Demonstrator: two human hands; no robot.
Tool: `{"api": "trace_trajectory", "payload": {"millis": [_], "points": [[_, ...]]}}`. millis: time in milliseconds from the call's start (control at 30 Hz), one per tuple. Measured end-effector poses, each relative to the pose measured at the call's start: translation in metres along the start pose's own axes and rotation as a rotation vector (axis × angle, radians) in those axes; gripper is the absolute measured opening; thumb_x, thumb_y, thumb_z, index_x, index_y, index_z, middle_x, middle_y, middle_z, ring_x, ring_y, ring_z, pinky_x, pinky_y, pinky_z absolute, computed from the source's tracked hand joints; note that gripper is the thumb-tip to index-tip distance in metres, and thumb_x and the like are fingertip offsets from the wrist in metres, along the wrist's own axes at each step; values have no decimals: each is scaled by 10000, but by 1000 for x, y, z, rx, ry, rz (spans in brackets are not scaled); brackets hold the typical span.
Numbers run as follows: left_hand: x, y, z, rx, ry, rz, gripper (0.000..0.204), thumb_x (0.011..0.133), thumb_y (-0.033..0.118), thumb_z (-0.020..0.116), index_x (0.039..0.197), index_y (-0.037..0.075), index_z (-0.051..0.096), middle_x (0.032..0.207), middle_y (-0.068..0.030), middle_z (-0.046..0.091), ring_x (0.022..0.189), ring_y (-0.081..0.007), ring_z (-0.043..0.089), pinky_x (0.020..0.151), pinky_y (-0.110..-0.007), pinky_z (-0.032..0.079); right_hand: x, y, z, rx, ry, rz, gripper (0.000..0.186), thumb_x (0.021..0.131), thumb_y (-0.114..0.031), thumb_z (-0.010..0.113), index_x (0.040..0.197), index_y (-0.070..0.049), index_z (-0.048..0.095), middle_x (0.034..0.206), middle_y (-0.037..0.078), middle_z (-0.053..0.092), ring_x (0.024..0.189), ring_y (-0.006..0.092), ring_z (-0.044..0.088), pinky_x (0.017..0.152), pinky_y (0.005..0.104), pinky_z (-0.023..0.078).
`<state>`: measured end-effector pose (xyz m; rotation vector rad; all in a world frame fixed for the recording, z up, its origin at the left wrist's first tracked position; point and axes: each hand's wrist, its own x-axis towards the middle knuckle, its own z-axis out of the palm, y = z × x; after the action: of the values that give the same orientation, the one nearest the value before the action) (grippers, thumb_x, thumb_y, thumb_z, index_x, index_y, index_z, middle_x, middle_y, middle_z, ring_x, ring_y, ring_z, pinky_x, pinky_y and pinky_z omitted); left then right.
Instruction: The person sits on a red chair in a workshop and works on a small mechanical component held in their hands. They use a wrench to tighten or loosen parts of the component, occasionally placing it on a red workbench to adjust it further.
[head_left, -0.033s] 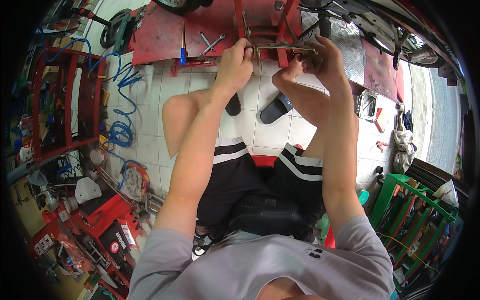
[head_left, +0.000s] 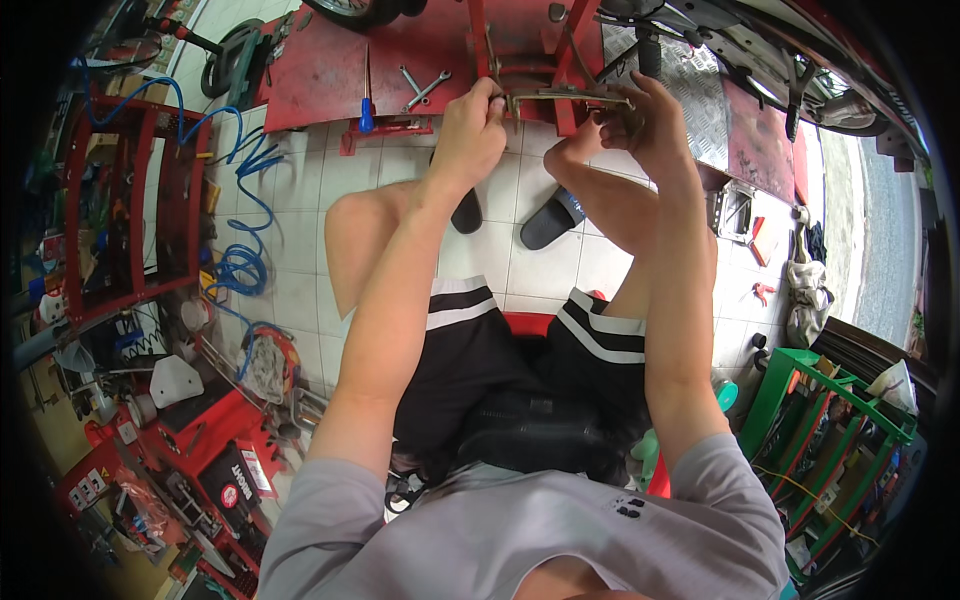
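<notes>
A thin metal bracket (head_left: 560, 96) lies horizontally across a red steel frame (head_left: 567, 113) at the top centre. My left hand (head_left: 473, 133) is closed on its left end, thumb and index finger pressed together. My right hand (head_left: 655, 125) is at the right end, its fingers curled round the bracket, with the index finger raised. Behind them is a red platform (head_left: 312, 75) carrying a blue-handled screwdriver (head_left: 366, 112) and crossed wrenches (head_left: 425, 88) to the left of my left hand.
A motorcycle (head_left: 760, 50) stands above a chequer plate (head_left: 700, 110) at right. A coiled blue hose (head_left: 243, 265), red rack (head_left: 133, 220) and red tool cart (head_left: 190, 430) line the left. A green rack (head_left: 820, 440) is lower right. Sandals (head_left: 548, 220) rest on white tiles (head_left: 530, 270).
</notes>
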<state>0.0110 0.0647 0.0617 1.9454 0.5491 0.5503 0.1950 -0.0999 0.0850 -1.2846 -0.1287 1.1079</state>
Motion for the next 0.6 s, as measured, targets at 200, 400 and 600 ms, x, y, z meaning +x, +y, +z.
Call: {"api": "trace_trajectory", "payload": {"millis": [200, 400, 600], "points": [[1, -3, 8, -29, 43, 60, 79, 922, 32, 460, 896, -32, 499, 814, -253, 596, 746, -452, 541, 656, -454, 417, -5, 1, 2, 91, 56, -70, 539, 908, -447, 483, 1124, 43, 544, 917, 222, 643, 778, 338, 660, 752, 433, 554], [4, 8, 14, -22, 17, 62, 81, 918, 46, 478, 903, -28, 508, 806, -244, 601, 749, -437, 553, 667, -436, 431, -10, -2, 8, 64, 79, -150, 534, 916, -466, 452, 1097, 24, 560, 902, 170, 607, 783, 299, 665, 701, 391, 520], [-1, 2, 13, 79, -29, 66, 90, 899, 63, 498, 897, -22, 526, 805, -244, 613, 781, -443, 576, 684, -477, 430, -28, 29, 33, 480, 302, -177, 403, 954, -372, 423, 1056, -3, 551, 899, 175, 620, 824, 337, 651, 717, 425, 538]]}}
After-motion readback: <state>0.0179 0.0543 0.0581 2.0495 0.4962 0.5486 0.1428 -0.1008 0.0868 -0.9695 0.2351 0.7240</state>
